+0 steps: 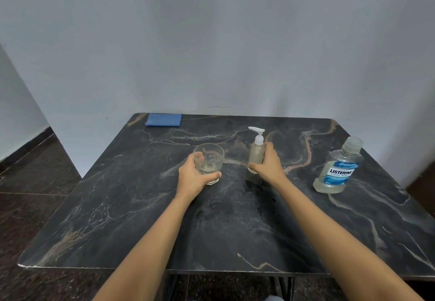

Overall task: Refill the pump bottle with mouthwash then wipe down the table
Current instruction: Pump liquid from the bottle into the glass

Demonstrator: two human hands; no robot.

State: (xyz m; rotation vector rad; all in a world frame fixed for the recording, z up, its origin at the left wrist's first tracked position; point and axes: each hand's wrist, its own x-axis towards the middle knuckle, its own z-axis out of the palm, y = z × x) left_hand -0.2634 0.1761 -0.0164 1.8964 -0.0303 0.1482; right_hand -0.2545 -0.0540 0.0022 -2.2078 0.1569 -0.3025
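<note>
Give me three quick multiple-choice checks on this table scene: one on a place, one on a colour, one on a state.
1. Where is the flat folded cloth?
A. far left corner of the dark marble table
B. beside the mouthwash
C. under the glass

2. What colour is the pump head of the small translucent pump bottle?
A. blue
B. white
C. black

3. What state is the clear Listerine mouthwash bottle in?
A. lying down
B. upright, capped
C. held, tilted

Answers: 1 A, it lies by the wall. 2 B, white above the right hand. 3 B, untouched; the left hand grips the clear drinking glass.
</note>
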